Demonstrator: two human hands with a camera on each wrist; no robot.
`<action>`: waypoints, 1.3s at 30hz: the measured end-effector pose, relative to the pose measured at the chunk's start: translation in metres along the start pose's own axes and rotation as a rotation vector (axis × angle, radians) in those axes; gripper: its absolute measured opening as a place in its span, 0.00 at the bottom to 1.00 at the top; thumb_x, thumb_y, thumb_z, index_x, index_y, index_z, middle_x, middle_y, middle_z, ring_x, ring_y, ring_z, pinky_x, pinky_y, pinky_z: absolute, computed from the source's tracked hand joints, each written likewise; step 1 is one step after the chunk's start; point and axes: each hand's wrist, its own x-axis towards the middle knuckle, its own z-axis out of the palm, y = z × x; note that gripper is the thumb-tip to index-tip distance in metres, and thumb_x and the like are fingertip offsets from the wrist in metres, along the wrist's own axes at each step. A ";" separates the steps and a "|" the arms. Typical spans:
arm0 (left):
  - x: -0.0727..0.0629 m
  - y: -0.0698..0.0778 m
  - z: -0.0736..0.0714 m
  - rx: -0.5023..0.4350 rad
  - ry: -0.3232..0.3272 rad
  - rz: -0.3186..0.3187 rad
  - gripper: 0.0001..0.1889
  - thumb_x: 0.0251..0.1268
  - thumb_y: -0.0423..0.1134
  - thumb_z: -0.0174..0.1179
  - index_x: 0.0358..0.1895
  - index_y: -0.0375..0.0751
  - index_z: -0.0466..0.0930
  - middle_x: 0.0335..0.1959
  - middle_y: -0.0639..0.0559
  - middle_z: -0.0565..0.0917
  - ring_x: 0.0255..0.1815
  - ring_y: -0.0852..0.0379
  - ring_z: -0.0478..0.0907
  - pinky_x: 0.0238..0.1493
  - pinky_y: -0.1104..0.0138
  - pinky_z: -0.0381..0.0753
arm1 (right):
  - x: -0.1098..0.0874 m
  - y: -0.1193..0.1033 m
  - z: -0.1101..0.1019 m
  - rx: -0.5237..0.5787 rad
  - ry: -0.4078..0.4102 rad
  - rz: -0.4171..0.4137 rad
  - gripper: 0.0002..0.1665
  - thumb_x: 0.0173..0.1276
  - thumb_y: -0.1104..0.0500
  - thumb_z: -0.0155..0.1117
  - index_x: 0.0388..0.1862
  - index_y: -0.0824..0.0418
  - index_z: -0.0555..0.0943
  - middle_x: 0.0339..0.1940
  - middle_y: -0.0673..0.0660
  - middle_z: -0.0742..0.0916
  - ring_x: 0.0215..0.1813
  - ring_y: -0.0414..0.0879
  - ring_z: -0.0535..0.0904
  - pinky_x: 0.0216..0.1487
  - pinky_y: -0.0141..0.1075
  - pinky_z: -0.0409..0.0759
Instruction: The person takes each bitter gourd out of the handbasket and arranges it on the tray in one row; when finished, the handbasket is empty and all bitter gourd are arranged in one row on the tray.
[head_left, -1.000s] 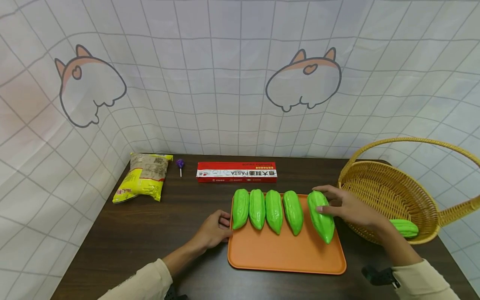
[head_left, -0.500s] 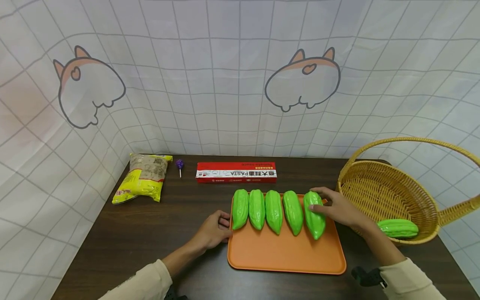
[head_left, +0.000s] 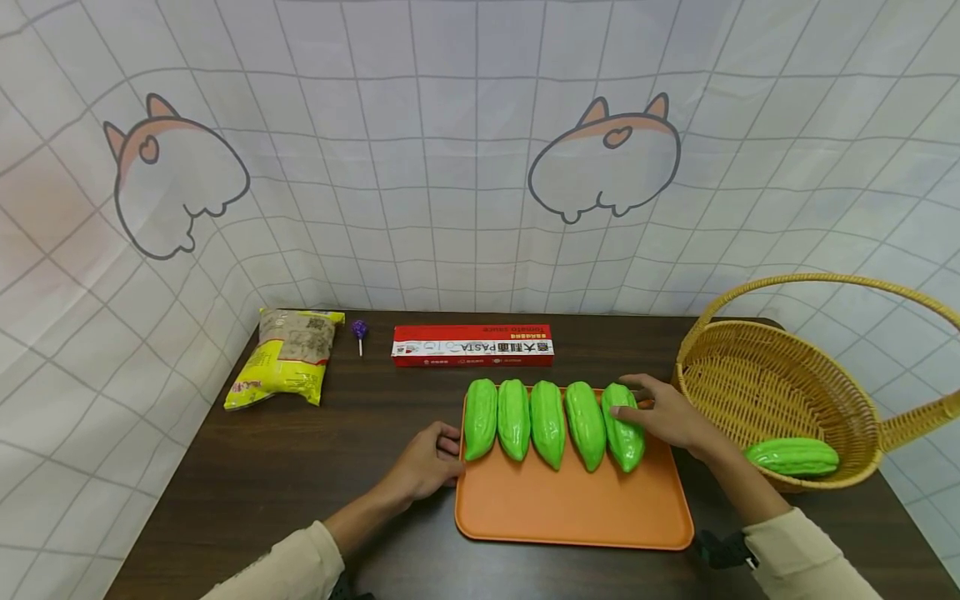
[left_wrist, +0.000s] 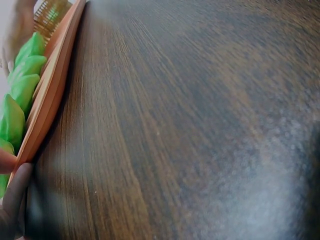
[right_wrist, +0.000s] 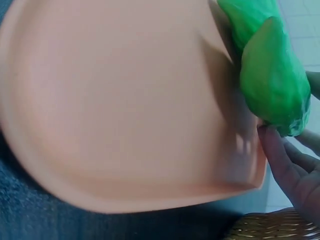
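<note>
On the orange tray (head_left: 570,508), several bright green, ridged bitter melons stand side by side in a row along its far edge. My right hand (head_left: 667,414) grips the rightmost bitter melon (head_left: 624,437), thumb across its top and fingers at its far end; its tip points toward me. The right wrist view shows that bitter melon (right_wrist: 275,80) over the tray's edge, leaning against its neighbour. My left hand (head_left: 423,460) holds the tray's left rim, and the left wrist view has its fingers (left_wrist: 19,187) pinching that rim.
At right a wicker basket (head_left: 750,367) with a tall handle lies tipped toward me, one more bitter melon (head_left: 793,457) inside. Behind the tray sits a red pasta box (head_left: 472,346). Farther left are a purple lollipop (head_left: 360,329) and a yellow bag (head_left: 288,358). A tiled-pattern cloth hangs behind.
My right hand has moved left with its bitter melon, bringing it down beside the others in the row. The left hand has stayed at the tray's rim.
</note>
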 end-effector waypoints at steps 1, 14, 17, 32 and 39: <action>0.000 0.000 0.000 -0.001 0.000 -0.003 0.28 0.49 0.24 0.65 0.58 0.28 0.71 0.44 0.40 0.77 0.34 0.55 0.79 0.32 0.61 0.89 | 0.001 0.000 0.001 0.000 0.001 0.006 0.46 0.71 0.40 0.62 0.77 0.65 0.60 0.68 0.75 0.73 0.66 0.72 0.72 0.54 0.56 0.82; -0.001 0.001 -0.001 0.005 -0.004 0.000 0.28 0.49 0.24 0.64 0.58 0.28 0.71 0.44 0.39 0.77 0.34 0.54 0.79 0.32 0.61 0.89 | 0.008 0.006 0.010 -0.005 0.034 0.000 0.42 0.70 0.42 0.64 0.73 0.65 0.66 0.63 0.72 0.78 0.61 0.66 0.77 0.49 0.49 0.84; -0.001 0.001 -0.001 0.008 -0.005 0.000 0.29 0.49 0.24 0.64 0.59 0.27 0.71 0.44 0.39 0.77 0.35 0.54 0.79 0.33 0.61 0.89 | 0.008 0.004 0.011 -0.007 0.040 0.005 0.42 0.70 0.41 0.64 0.73 0.65 0.67 0.62 0.71 0.78 0.61 0.66 0.76 0.51 0.50 0.84; -0.001 0.003 -0.002 0.019 -0.007 -0.014 0.28 0.50 0.25 0.65 0.59 0.28 0.71 0.44 0.39 0.77 0.34 0.55 0.80 0.33 0.60 0.89 | 0.013 0.005 0.010 -0.014 0.054 -0.022 0.40 0.70 0.41 0.63 0.70 0.65 0.70 0.59 0.70 0.80 0.61 0.66 0.76 0.53 0.52 0.84; -0.001 0.003 0.000 0.025 -0.006 -0.001 0.28 0.49 0.24 0.64 0.58 0.27 0.71 0.44 0.39 0.78 0.34 0.55 0.80 0.33 0.60 0.89 | 0.010 0.004 0.005 -0.015 0.049 -0.001 0.43 0.71 0.36 0.60 0.71 0.65 0.68 0.64 0.71 0.77 0.65 0.67 0.74 0.57 0.54 0.81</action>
